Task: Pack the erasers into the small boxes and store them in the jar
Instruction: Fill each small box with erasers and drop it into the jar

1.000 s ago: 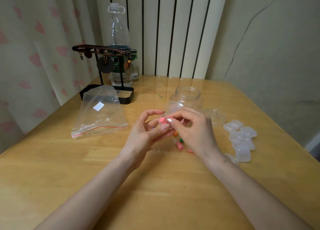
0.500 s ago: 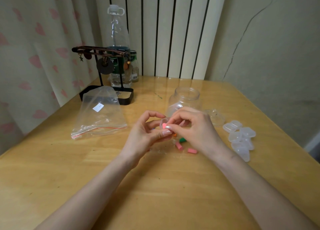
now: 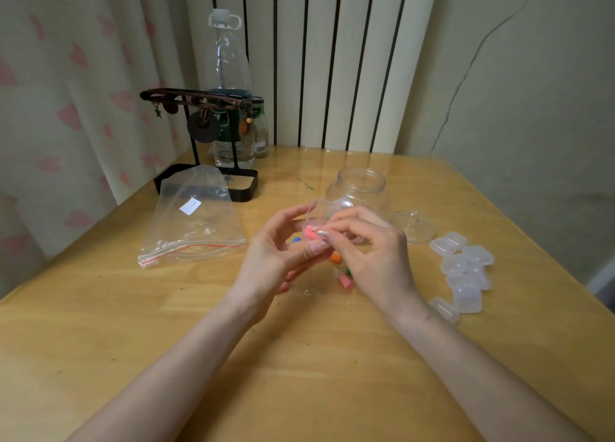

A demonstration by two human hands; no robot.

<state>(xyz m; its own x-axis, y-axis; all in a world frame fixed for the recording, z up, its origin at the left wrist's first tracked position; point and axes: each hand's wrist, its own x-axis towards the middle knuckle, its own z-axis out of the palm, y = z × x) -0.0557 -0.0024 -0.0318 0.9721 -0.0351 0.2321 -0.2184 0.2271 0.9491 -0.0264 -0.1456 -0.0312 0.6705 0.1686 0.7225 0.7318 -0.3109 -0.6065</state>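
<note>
Sticker (image 3: pixel 190 206) on bag (image 3: pixel 199 238) illegible; right fingers (image 3: pixel 349 215) pinch eraser (image 3: pixel 310 233).

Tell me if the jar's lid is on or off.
Off. The jar stands upright with its mouth open, and the clear lid lies on the table just right of it.

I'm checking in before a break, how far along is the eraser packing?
Early. Done: the jar stands open, lid beside it, seemingly empty. In hand: the left hand holds a clear box while the right hand pinches a pink eraser at it. Left: loose erasers on the table and the pile of small boxes.
</note>
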